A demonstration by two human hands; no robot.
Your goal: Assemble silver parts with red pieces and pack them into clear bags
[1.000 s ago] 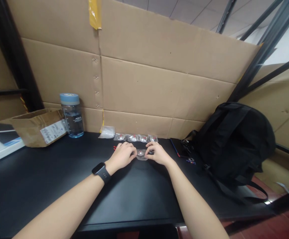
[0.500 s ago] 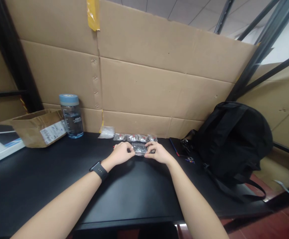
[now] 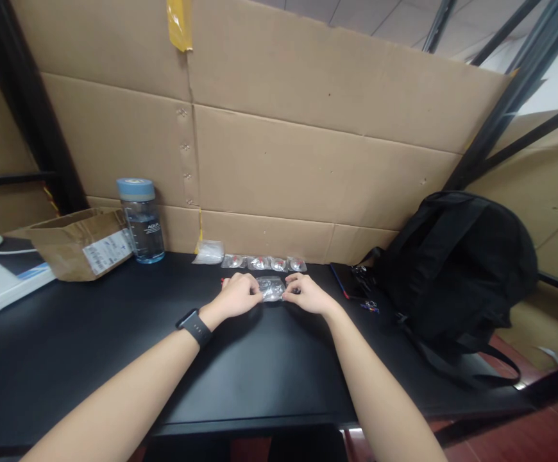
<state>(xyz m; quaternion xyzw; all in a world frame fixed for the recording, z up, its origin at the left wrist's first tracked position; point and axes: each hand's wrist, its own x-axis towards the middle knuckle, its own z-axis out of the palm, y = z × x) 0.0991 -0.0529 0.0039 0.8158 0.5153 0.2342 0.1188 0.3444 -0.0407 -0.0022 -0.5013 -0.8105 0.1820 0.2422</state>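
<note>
A small clear plastic bag (image 3: 272,289) lies between my hands, just above or on the black table (image 3: 260,366). My left hand (image 3: 238,295), with a dark watch on its wrist, pinches the bag's left edge. At the opposite edge, my right hand (image 3: 306,294) pinches with thumb and forefinger. Behind the hands, several small packets with round silvery items and red marks (image 3: 260,263) lie in a row. Left of that row sits a stack of clear plastic bags (image 3: 210,252). Something small and red shows by my left knuckles, mostly hidden.
At the left stand a blue-lidded water bottle (image 3: 140,221), an open cardboard box (image 3: 74,247) and a white power strip (image 3: 14,292). A black backpack (image 3: 466,276) fills the right side, beside a dark flat item and keys (image 3: 370,307). A cardboard wall (image 3: 279,167) closes the back.
The bag's surface has shifted and now looks brighter and more crinkled. My right fingers have drawn slightly right, to the bag's edge. The whole view has moved a little.
</note>
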